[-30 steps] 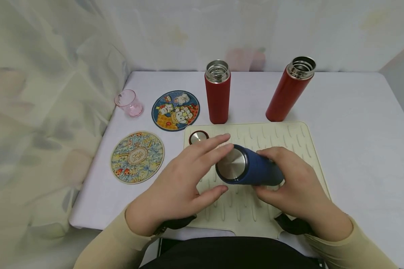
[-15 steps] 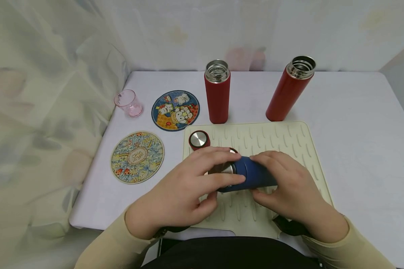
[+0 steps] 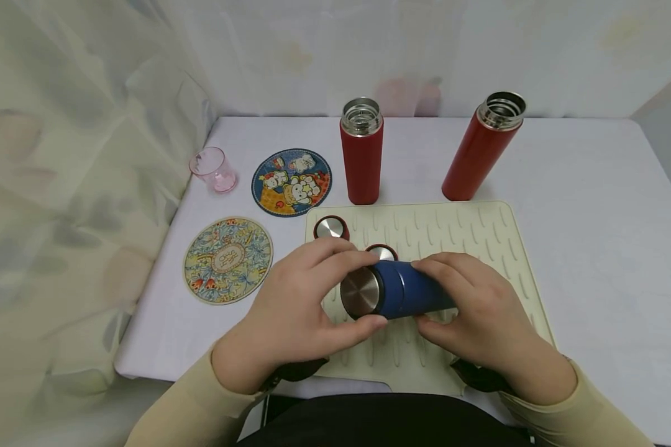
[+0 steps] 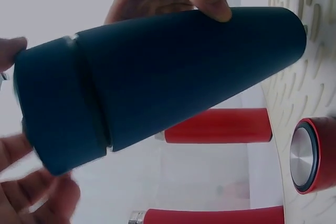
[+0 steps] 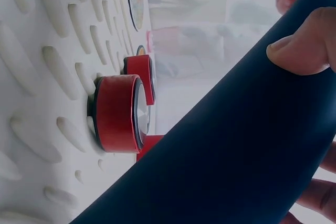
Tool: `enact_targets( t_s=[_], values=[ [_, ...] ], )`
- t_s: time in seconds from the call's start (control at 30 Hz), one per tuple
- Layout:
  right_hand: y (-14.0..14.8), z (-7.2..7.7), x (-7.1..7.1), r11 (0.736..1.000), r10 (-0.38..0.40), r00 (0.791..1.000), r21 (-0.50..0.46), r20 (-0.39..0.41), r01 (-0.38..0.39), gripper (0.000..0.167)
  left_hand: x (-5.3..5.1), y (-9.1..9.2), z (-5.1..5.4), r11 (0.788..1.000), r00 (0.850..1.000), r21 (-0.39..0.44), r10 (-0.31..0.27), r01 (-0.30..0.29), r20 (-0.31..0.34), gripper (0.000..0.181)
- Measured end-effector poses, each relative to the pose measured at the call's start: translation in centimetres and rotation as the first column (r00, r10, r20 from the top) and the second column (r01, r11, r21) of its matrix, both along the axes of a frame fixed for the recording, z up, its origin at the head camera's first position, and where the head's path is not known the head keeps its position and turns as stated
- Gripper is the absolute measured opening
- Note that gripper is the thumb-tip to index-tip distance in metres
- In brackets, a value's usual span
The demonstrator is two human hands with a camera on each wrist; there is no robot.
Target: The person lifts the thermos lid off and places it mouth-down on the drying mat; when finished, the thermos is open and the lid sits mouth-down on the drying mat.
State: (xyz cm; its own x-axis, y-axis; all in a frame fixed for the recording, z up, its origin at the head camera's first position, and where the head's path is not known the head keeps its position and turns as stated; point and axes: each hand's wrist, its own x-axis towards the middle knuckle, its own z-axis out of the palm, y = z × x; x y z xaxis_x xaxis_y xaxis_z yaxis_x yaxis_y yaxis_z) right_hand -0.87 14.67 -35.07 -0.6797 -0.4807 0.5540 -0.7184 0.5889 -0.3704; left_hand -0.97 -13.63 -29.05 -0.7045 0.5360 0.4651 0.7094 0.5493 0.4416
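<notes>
A blue thermos [image 3: 425,288] is held tilted over a cream ridged mat [image 3: 453,230], its steel-topped cap [image 3: 360,292] pointing left. My right hand [image 3: 483,310] grips the body between thumb and fingers. At the other end my left hand [image 3: 296,304] pinches the cap, thumb on the near side and fingers on the far side. The left wrist view shows a dark seam between the cap and the body [image 4: 184,72]. On the mat, just beyond the thermos, stand two red thermos caps, one farther left [image 3: 331,227] and one partly hidden [image 3: 383,252].
Two uncapped red thermoses stand behind the mat, one in the middle [image 3: 361,164] and one farther right [image 3: 472,161]. To the left lie a blue patterned round coaster [image 3: 291,183] and a floral one [image 3: 228,261]. A pink clear cup [image 3: 215,171] stands by the table's left edge.
The thermos has moved slightly left and its tilt has changed. My left hand, first spread apart beside the cap, has come onto it, with its fingers shifting along the cap.
</notes>
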Motion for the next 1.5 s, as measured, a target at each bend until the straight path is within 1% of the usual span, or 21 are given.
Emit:
enact_targets(
  t_s=[0.07, 0.1, 0.13, 0.17, 0.23, 0.3, 0.37, 0.4, 0.47, 0.57, 0.73, 0.9, 0.97, 1.07, 1.13, 1.2, 1.27, 1.33, 1.37, 1.43, 1.5],
  values=[
    [0.0, 0.0, 0.0, 1.0, 0.003, 1.0, -0.001, 0.01, -0.003, 0.069, -0.1, 0.0, -0.1, 0.999, 0.999, -0.007, 0.043, -0.043, -0.007, 0.068],
    [-0.1, 0.0, -0.1, 1.0, 0.005, 1.0, -0.007, 0.009, -0.005, 0.07, -0.1, 0.0, -0.2, 0.999, 0.999, -0.004, 0.052, -0.052, -0.005, 0.07],
    [0.0, 0.0, -0.1, 1.0, 0.003, 1.0, -0.007, 0.025, -0.003, 0.069, -0.2, 0.0, -0.2, 0.999, 0.999, -0.001, 0.045, -0.045, 0.0, 0.071],
    [-0.1, 0.0, -0.1, 1.0, 0.005, 1.0, -0.014, 0.019, -0.005, 0.07, -0.3, -0.1, -0.2, 1.0, 1.0, 0.003, 0.023, -0.023, 0.003, 0.07],
    [-0.1, 0.0, -0.2, 1.0, 0.002, 1.0, -0.026, 0.025, -0.002, 0.072, -0.4, -0.2, -0.3, 0.998, 0.998, 0.015, -0.063, 0.063, 0.016, 0.067],
    [0.0, -0.1, -0.2, 0.999, 0.004, 1.0, -0.043, 0.029, -0.003, 0.074, -0.4, -0.2, -0.3, 0.987, 0.987, 0.002, -0.161, 0.161, 0.017, 0.066],
    [0.0, -0.1, -0.2, 0.999, 0.003, 1.0, -0.048, 0.031, -0.002, 0.074, -0.4, -0.1, -0.4, 0.972, 0.972, -0.024, -0.235, 0.235, -0.003, 0.067],
    [0.1, -0.1, -0.2, 0.999, 0.0, 0.999, -0.045, 0.04, 0.001, 0.073, -0.4, 0.0, -0.4, 0.967, 0.967, -0.034, -0.254, 0.254, -0.015, 0.067],
    [0.0, -0.2, -0.2, 0.999, 0.001, 0.999, -0.042, 0.043, 0.001, 0.071, -0.4, 0.2, -0.5, 0.963, 0.963, -0.04, -0.267, 0.265, -0.041, 0.066],
    [0.1, -0.2, -0.1, 1.0, -0.005, 0.999, -0.026, 0.046, 0.006, 0.069, -0.4, 0.2, -0.7, 0.966, 0.965, -0.004, -0.258, 0.258, -0.047, 0.063],
    [0.1, -0.1, -0.2, 1.0, -0.004, 0.999, -0.016, 0.035, 0.005, 0.069, -0.5, 0.1, -0.7, 0.974, 0.975, 0.038, -0.222, 0.222, 0.003, 0.064],
    [0.1, -0.1, -0.2, 1.0, -0.002, 1.0, -0.022, 0.022, 0.002, 0.068, -0.4, 0.0, -0.6, 0.987, 0.988, 0.05, -0.152, 0.15, 0.042, 0.069],
    [0.1, 0.0, -0.1, 1.0, -0.006, 1.0, -0.019, 0.028, 0.007, 0.068, -0.4, 0.0, -0.6, 0.993, 0.993, 0.048, -0.11, 0.107, 0.05, 0.07],
    [0.1, 0.0, 0.0, 1.0, -0.009, 0.999, -0.016, 0.036, 0.01, 0.068, -0.3, 0.1, -0.7, 1.0, 0.999, 0.03, -0.008, 0.007, 0.041, 0.072],
    [0.1, 0.1, 0.0, 1.0, -0.008, 0.999, -0.016, 0.039, 0.009, 0.068, -0.3, 0.2, -0.8, 0.998, 0.998, 0.015, 0.062, -0.062, 0.033, 0.072],
    [0.0, 0.1, 0.0, 1.0, -0.006, 0.999, -0.017, 0.038, 0.006, 0.068, -0.3, 0.2, -0.9, 0.993, 0.993, 0.006, 0.116, -0.116, 0.031, 0.072],
    [0.0, 0.1, -0.1, 1.0, -0.009, 0.999, -0.015, 0.037, 0.01, 0.068, -0.3, 0.1, -1.0, 0.991, 0.991, 0.006, 0.133, -0.133, 0.034, 0.073],
    [0.1, 0.0, -0.1, 1.0, -0.016, 0.999, -0.017, 0.034, 0.016, 0.068, -0.5, 0.0, -1.1, 0.994, 0.993, 0.026, 0.107, -0.108, 0.039, 0.076],
    [0.1, 0.0, -0.1, 1.0, -0.02, 0.999, -0.02, 0.032, 0.021, 0.069, -0.6, -0.2, -1.1, 0.996, 0.997, 0.043, 0.07, -0.072, 0.045, 0.075],
    [0.1, -0.1, -0.2, 0.999, -0.028, 0.999, -0.033, 0.026, 0.029, 0.07, -0.7, -0.4, -1.1, 0.997, 0.998, 0.075, -0.039, 0.035, 0.055, 0.068],
    [0.2, -0.2, -0.3, 0.999, -0.03, 1.0, -0.042, 0.007, 0.031, 0.072, -0.8, -0.5, -1.2, 0.983, 0.985, 0.096, -0.165, 0.159, 0.058, 0.068]
  ],
)
